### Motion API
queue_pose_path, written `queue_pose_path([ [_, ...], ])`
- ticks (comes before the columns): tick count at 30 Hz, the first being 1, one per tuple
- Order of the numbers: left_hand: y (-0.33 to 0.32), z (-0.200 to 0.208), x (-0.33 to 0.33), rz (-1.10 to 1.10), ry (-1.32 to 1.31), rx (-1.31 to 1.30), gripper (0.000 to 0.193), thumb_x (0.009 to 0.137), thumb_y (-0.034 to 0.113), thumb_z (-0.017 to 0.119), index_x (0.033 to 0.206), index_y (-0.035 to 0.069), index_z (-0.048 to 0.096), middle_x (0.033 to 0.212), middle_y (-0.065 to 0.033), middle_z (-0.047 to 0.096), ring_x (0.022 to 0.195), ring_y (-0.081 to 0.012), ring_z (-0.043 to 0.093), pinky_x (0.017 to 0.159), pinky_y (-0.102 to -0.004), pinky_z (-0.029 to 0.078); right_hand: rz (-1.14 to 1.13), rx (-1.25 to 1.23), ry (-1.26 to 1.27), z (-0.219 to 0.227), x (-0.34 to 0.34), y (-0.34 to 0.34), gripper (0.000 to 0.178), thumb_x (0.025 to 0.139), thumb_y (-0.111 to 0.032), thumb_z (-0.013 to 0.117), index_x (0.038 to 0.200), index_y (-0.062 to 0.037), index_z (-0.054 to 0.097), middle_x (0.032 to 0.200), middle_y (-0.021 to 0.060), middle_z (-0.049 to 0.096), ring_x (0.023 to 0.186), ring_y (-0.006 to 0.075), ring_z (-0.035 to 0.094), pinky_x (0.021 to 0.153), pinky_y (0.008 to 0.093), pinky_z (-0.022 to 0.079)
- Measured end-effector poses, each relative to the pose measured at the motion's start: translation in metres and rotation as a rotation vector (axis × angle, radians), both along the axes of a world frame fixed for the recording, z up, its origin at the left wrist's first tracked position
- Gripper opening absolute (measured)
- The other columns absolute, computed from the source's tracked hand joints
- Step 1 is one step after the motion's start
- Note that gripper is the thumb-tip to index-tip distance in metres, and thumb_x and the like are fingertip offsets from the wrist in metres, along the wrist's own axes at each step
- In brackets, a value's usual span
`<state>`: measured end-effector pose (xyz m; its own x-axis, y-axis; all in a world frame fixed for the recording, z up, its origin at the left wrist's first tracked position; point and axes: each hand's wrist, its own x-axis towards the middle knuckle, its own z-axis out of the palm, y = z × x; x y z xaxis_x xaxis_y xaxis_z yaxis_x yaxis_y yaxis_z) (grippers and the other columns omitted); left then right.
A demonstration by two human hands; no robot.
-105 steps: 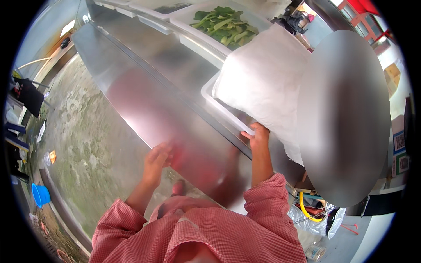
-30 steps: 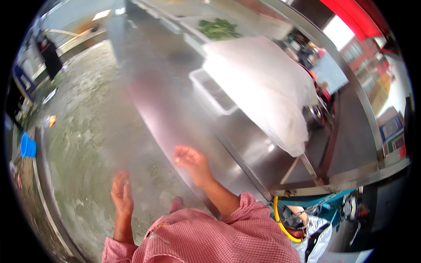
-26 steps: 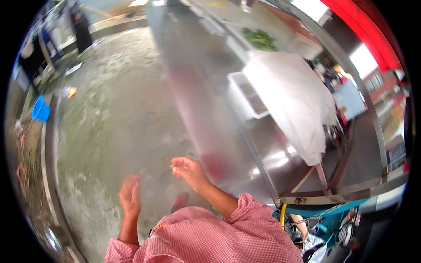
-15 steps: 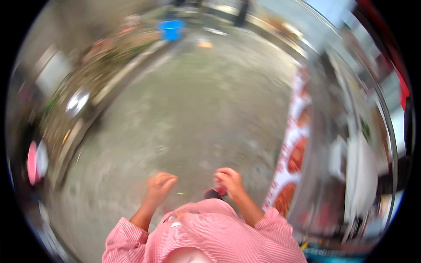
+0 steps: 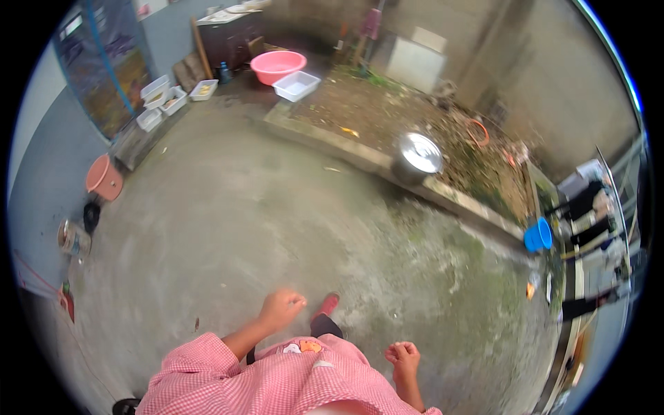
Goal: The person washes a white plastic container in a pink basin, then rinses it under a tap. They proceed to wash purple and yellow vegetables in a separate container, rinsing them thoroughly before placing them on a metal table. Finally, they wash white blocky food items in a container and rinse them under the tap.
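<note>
We have two bare hands low over the grey concrete floor (image 5: 228,256), nothing visible in either. Left hand (image 5: 282,309): blurred, fingers half-curled, just beside the red shoe (image 5: 330,303) in view; can't tell if fingertips meet. Right hand (image 5: 402,360): fingers bent inward, narrow-looking, palm hidden, so we can't tell if it's fully closed.

Nearest thing to both: the pink-and-white checked cloth smock (image 5: 290,377), worn on the torso between the forearms. We judge it light, soft, not fragile, easy to bunch; grip a fold at the front hem.

Farther off, well apart from the hands: a round silver metal pot (image 5: 418,155) at the low concrete curb. We'd expect stiff, smooth, slippery if wet; weight unknown, insides hidden. Best hold: both sides, under the rim; we see no handles. Round pink plastic basin (image 5: 266,71) beyond: probably light, slightly flexible, rim grip.
</note>
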<state>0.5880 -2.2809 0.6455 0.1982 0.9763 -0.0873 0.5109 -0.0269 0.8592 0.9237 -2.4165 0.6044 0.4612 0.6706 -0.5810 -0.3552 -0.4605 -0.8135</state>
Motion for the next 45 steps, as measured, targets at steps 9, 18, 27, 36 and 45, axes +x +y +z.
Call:
queue_pose_path([
  [9,0.065,-0.099,-0.2,0.434,0.276,-0.425,0.031,0.087,0.029,0.049,0.109,0.011,0.063,0.107,-0.0114,0.064,0.097,-0.0305,0.06,0.082,-0.0386,0.047,0.211,-0.053,0.094,-0.022,-0.073,0.269,0.012,0.085,-0.015,0.059,0.081,-0.0081,0.05,0.071,0.0069,0.059,0.061,0.0203,0.06,0.052,0.0319,0.051],
  [18,0.061,-0.171,-0.343,0.871,0.154,-0.937,0.032,0.085,0.028,0.049,0.11,0.01,0.061,0.114,-0.0117,0.06,0.102,-0.029,0.058,0.087,-0.0393,0.044,0.579,0.158,-0.002,0.001,-0.263,0.608,0.012,0.084,-0.014,0.06,0.08,-0.0075,0.051,0.071,0.006,0.057,0.062,0.0199,0.06,0.055,0.0315,0.05],
  [27,0.396,-0.141,-0.511,0.919,0.065,-0.341,0.029,0.083,0.023,0.058,0.101,0.002,0.065,0.087,-0.014,0.067,0.078,-0.0191,0.064,0.07,-0.0322,0.049,0.794,-0.019,0.014,0.013,-0.469,0.789,0.012,0.087,-0.016,0.058,0.082,-0.0068,0.052,0.073,0.0076,0.059,0.064,0.0208,0.061,0.056,0.0329,0.051],
  [36,0.616,-0.14,-0.634,1.017,0.094,-0.3,0.026,0.081,0.025,0.055,0.09,0.003,0.065,0.085,-0.0175,0.066,0.079,-0.034,0.063,0.07,-0.0405,0.049,0.862,-0.011,0.126,-0.024,-0.566,1.035,0.016,0.087,-0.02,0.059,0.08,-0.0086,0.05,0.069,0.0057,0.053,0.063,0.0194,0.058,0.056,0.0322,0.049],
  [45,0.623,-0.258,-0.685,0.541,0.638,-0.647,0.023,0.081,0.019,0.047,0.081,0.007,0.066,0.084,-0.0167,0.064,0.08,-0.0361,0.061,0.072,-0.046,0.048,0.994,0.047,0.021,0.004,-0.799,1.258,0.016,0.088,-0.023,0.058,0.08,-0.0101,0.054,0.073,0.0058,0.06,0.066,0.0182,0.058,0.06,0.0332,0.049],
])
